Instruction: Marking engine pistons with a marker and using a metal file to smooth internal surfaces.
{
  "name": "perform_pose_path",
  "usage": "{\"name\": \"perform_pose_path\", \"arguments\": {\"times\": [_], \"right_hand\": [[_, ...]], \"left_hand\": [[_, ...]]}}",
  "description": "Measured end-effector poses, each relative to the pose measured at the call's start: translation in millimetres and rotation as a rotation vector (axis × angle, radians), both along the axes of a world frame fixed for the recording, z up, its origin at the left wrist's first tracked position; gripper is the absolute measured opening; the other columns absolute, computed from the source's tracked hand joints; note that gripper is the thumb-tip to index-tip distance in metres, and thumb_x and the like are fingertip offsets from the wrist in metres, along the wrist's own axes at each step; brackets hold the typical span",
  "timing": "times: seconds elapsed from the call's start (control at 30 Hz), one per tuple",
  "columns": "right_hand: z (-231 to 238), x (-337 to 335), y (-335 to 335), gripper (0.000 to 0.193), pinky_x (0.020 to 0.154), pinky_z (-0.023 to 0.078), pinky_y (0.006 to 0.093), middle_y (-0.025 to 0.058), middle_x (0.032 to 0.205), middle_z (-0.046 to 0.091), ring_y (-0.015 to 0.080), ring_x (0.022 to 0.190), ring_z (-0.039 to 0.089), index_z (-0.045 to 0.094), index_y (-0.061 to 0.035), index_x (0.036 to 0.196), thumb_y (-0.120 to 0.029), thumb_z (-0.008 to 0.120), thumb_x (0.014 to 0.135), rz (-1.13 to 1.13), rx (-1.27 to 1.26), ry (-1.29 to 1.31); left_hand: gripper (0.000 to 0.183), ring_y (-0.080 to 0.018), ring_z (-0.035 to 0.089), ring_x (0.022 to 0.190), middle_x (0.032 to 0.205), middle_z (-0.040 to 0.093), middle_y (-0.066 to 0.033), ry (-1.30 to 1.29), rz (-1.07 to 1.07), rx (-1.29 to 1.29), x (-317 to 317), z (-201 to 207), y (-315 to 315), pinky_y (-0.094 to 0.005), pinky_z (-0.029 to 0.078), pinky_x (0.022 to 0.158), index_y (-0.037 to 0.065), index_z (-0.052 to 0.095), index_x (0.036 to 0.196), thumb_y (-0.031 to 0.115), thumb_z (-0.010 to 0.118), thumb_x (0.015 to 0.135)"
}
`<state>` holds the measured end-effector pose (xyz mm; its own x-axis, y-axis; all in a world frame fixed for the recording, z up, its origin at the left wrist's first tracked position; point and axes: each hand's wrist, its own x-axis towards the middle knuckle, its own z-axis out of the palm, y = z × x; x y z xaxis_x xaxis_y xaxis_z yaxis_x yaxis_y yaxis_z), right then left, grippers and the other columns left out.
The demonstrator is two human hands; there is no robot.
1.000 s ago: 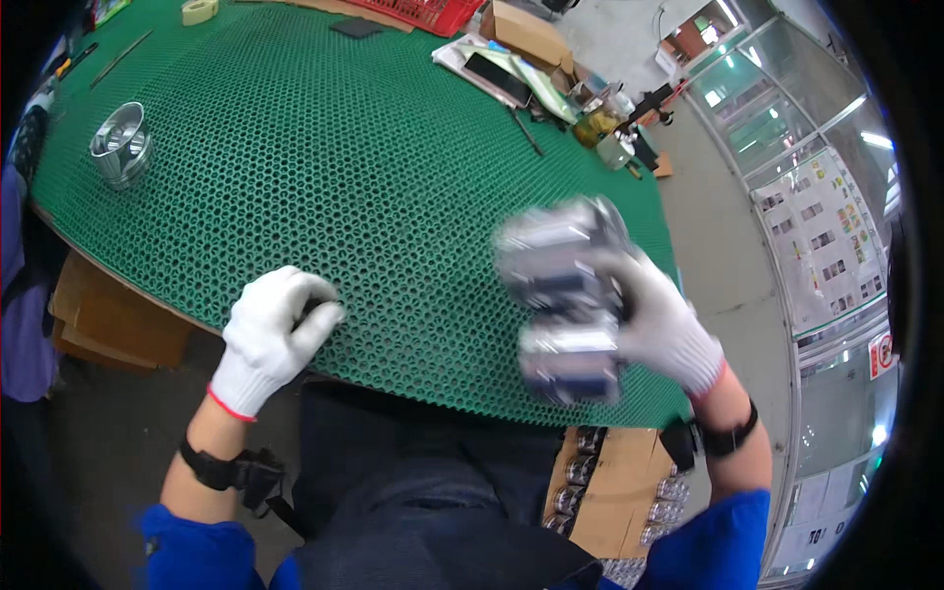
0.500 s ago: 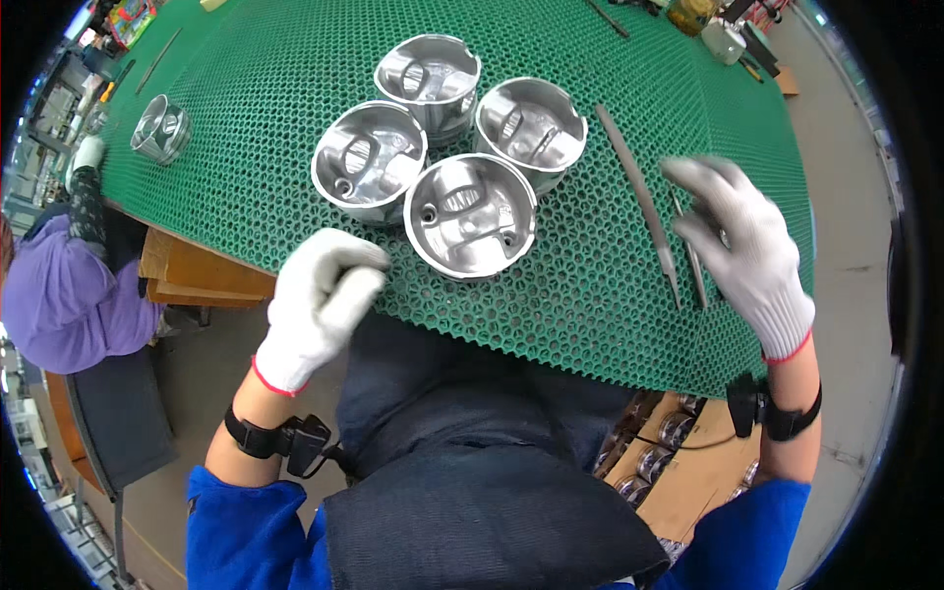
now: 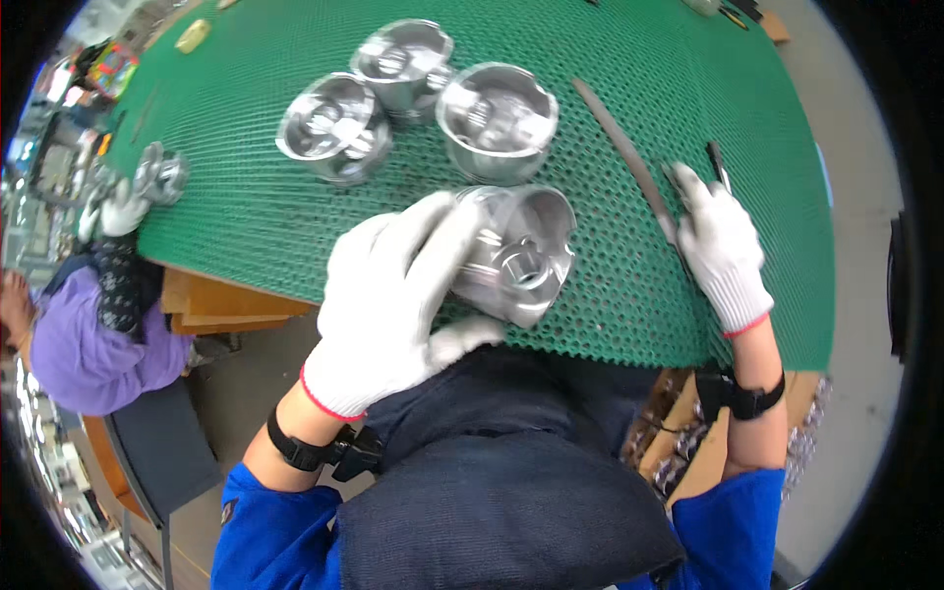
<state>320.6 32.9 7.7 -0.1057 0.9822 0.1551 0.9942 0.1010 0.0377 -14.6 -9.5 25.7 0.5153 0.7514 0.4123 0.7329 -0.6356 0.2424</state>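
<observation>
My left hand (image 3: 393, 295), in a white knit glove with a red cuff edge, grips a shiny metal piston (image 3: 536, 246) at the mat's near edge. The piston is tipped onto its side, its open end facing right; motion blurs it. Behind it stand three more pistons, open ends up: a left one (image 3: 334, 128), a far one (image 3: 403, 64) and a right one (image 3: 497, 118). My gloved right hand (image 3: 723, 241) is closed around a thin tool (image 3: 721, 165), whose dark end sticks out beyond the fingers. Beside its fingertips lies a long flat file (image 3: 629, 152).
A green perforated mat (image 3: 619, 315) covers the table. Another piston (image 3: 162, 177) stands far left, beside the gloved hand (image 3: 120, 211) of a person in purple (image 3: 108, 339). A yellowish block (image 3: 193, 36) lies at the far left. Below the right edge is a cardboard box (image 3: 703, 457) holding metal parts.
My left hand has moved right, taken hold of the nearest piston and tipped it over. My right hand has closed its fingers and shifted slightly. The view has shifted too.
</observation>
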Motion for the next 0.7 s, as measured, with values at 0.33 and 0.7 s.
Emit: {"name": "perform_pose_path", "arguments": {"times": [0.33,0.7], "right_hand": [[19.1,-8.6,-82.3,0.051,0.045,0.040,0.0215,0.0107,0.098,0.061,0.0096,0.053,0.053,0.051,0.0042,0.132,-0.015,0.052,0.085,-0.145,-0.184,1.560],[-6.5,-20.0,-111.0,0.049,0.040,0.038,0.0215,0.0072,0.069,0.056,0.0104,0.045,0.049,0.051,0.0066,0.130,-0.022,0.055,0.089,-0.237,-0.282,1.718]], "left_hand": [[0.109,-0.0442,0.041,0.133,0.142,0.041,-0.0290,-0.537,-0.267,-0.471,11.3,-50.0,5.2,-0.0505,0.037,0.110,-0.004,0.037,0.143,0.052,0.086,0.063],[0.103,-0.0424,0.048,0.127,0.137,0.044,-0.0282,-0.597,-0.415,-0.477,19.4,-43.9,-0.8,-0.0466,0.042,0.104,-0.004,0.044,0.135,0.027,0.093,0.050]]}}
